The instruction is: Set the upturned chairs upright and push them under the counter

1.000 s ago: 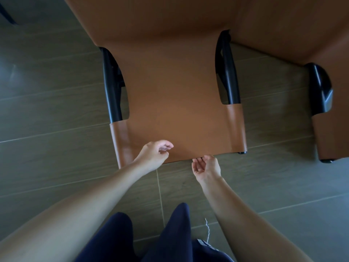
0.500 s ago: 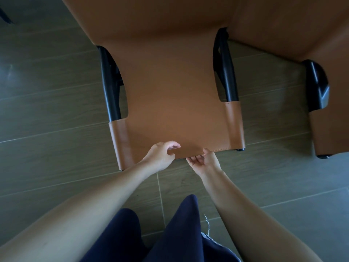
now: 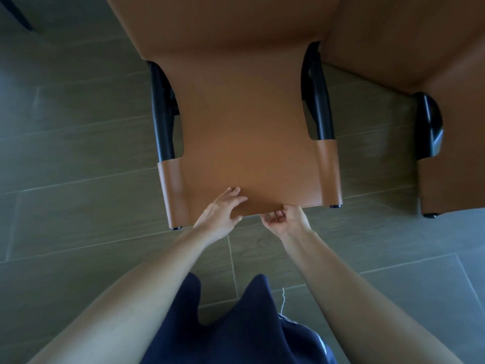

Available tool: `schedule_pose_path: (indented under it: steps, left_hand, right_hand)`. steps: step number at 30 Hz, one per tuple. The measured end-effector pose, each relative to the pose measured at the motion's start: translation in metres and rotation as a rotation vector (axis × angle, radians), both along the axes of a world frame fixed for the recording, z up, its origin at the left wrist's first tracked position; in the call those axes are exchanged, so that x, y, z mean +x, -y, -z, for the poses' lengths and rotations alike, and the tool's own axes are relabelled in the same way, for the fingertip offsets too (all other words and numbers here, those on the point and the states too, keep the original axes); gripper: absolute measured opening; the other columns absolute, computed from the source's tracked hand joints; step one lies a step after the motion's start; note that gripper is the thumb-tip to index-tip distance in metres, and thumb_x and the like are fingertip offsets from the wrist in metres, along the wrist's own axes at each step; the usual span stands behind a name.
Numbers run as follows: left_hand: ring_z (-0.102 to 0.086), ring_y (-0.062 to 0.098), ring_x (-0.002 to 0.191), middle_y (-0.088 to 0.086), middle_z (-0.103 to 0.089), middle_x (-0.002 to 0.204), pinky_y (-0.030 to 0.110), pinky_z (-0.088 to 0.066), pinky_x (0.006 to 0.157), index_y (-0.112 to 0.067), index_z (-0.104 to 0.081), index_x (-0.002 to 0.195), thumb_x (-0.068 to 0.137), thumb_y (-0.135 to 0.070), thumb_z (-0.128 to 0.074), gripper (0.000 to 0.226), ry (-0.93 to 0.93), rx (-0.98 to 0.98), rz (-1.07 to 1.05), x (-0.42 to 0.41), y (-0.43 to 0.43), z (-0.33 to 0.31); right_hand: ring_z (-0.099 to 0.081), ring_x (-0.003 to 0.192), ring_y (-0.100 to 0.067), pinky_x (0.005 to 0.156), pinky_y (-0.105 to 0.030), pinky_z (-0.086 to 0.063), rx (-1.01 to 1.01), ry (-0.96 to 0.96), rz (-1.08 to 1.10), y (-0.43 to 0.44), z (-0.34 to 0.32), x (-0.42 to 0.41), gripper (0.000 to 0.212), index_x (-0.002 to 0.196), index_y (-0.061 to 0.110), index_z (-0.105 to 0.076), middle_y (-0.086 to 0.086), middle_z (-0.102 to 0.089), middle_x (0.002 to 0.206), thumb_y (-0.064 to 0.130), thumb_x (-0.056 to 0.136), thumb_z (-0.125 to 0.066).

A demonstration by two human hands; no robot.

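two chairs: middle chair (image 3: pixel 249 127) at 12 o'clock, second chair (image 3: pixel 409 40) at 2. left grip (image 3: pixel 220 211) and right grip (image 3: pixel 286 219) both clasp middle chair's near edge.

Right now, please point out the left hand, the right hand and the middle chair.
left hand (image 3: pixel 218 213): head view, back of hand.
right hand (image 3: pixel 288 221): head view, base of palm.
middle chair (image 3: pixel 249 143): head view, tan leather panel.

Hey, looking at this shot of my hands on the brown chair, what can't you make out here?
All in the head view:
- counter: nowhere in the frame, so how far the chairs are from it is unknown.
- near chair: its far end is cut off by the top edge.
- second chair: cut off by the top and right edges.
- dark shape at top left: clipped by the corner, so it can't be identified.
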State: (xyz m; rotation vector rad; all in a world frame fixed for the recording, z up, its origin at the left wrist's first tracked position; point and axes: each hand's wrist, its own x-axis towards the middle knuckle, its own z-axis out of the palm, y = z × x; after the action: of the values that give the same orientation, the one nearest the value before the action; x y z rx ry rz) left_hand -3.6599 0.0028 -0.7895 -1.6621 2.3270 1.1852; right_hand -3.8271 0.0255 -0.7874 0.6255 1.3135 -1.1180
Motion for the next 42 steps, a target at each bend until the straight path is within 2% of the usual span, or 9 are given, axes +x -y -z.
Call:
schedule_pose_path:
  steps: [4,8,12,17,21,25,30,36,42]
  left_hand:
    - [-0.004,0.005,0.148,-0.012,-0.013,0.161,0.032,-0.009,0.117,-0.029,-0.036,0.147,0.093,-0.026,-0.061,0.059,0.049,-0.107,0.016,0.002,-0.013,-0.031]
    - [-0.011,0.012,0.149,-0.006,-0.018,0.161,0.036,-0.011,0.119,-0.026,-0.034,0.148,0.098,-0.021,-0.052,0.054,0.203,-0.289,0.062,-0.004,-0.025,-0.075]
    - [-0.018,0.021,0.148,0.003,-0.022,0.16,0.045,-0.025,0.114,-0.02,-0.031,0.149,0.098,-0.01,-0.047,0.055,0.303,-0.332,0.12,-0.004,-0.025,-0.129]
    - [-0.012,0.021,0.149,0.006,-0.011,0.162,0.038,-0.034,0.111,-0.017,-0.01,0.155,0.103,-0.01,-0.038,0.059,0.384,-0.31,0.262,-0.001,-0.014,-0.209]
    - [-0.02,0.018,0.147,0.007,-0.015,0.161,0.031,-0.047,0.093,-0.017,-0.01,0.154,0.103,-0.007,-0.034,0.057,0.418,-0.324,0.334,-0.002,0.007,-0.277]
    - [-0.023,0.017,0.146,0.007,-0.019,0.16,0.03,-0.047,0.088,-0.016,-0.012,0.154,0.102,-0.006,-0.033,0.058,0.43,-0.338,0.355,-0.009,0.04,-0.34]
    - [-0.032,0.017,0.142,0.007,-0.028,0.158,0.032,-0.049,0.087,-0.016,-0.018,0.153,0.103,-0.016,-0.03,0.052,0.408,-0.365,0.422,-0.009,0.095,-0.404]
    - [-0.035,0.014,0.141,0.002,-0.033,0.156,0.033,-0.048,0.087,-0.02,-0.024,0.152,0.103,-0.018,-0.032,0.049,0.378,-0.322,0.406,-0.01,0.146,-0.464]
    - [-0.036,0.012,0.14,-0.004,-0.034,0.155,0.031,-0.048,0.092,-0.027,-0.026,0.152,0.103,-0.015,-0.034,0.05,0.291,-0.312,0.312,-0.008,0.192,-0.504]
  right_hand:
    - [-0.05,0.067,-0.022,0.067,-0.037,-0.049,0.025,-0.031,-0.017,0.001,-0.04,0.002,0.022,0.091,0.01,-0.054,-0.007,-0.054,0.08,0.006,0.099,-0.034]
    - [-0.053,0.07,-0.023,0.083,-0.042,-0.051,0.037,-0.039,-0.012,-0.001,-0.092,0.003,0.022,0.093,0.009,-0.055,-0.008,-0.056,0.081,0.005,0.099,-0.035]
    - [-0.049,0.067,-0.023,0.081,-0.044,-0.052,0.062,-0.041,0.006,0.002,-0.146,0.004,0.024,0.09,0.006,-0.053,-0.01,-0.052,0.079,0.001,0.099,-0.031]
    - [-0.043,0.056,-0.02,0.074,-0.044,-0.051,0.096,-0.056,-0.065,0.012,-0.218,0.0,0.028,0.079,0.007,-0.046,-0.008,-0.043,0.065,0.004,0.103,-0.033]
    - [-0.047,0.062,-0.022,0.087,-0.047,-0.052,0.087,-0.057,-0.1,0.03,-0.283,-0.006,0.026,0.08,0.004,-0.046,-0.013,-0.046,0.057,0.003,0.103,-0.034]
    - [-0.058,0.089,-0.031,0.081,-0.048,-0.053,0.085,-0.042,-0.072,0.062,-0.352,-0.014,0.019,0.087,0.001,-0.049,-0.017,-0.056,0.089,0.0,0.102,-0.037]
    - [-0.057,0.097,-0.032,0.082,-0.051,-0.052,0.113,-0.06,-0.109,0.115,-0.414,-0.017,0.021,0.088,-0.002,-0.049,-0.017,-0.057,0.089,0.001,0.103,-0.034]
    - [-0.059,0.114,-0.033,0.09,-0.05,-0.052,0.14,-0.079,-0.103,0.161,-0.471,-0.015,0.024,0.121,-0.003,-0.051,-0.017,-0.059,0.106,0.002,0.103,-0.035]
    - [-0.058,0.108,-0.035,0.076,-0.047,-0.051,0.107,-0.093,-0.155,0.213,-0.528,-0.018,0.014,0.11,-0.002,-0.05,-0.019,-0.057,0.102,0.003,0.1,-0.042]
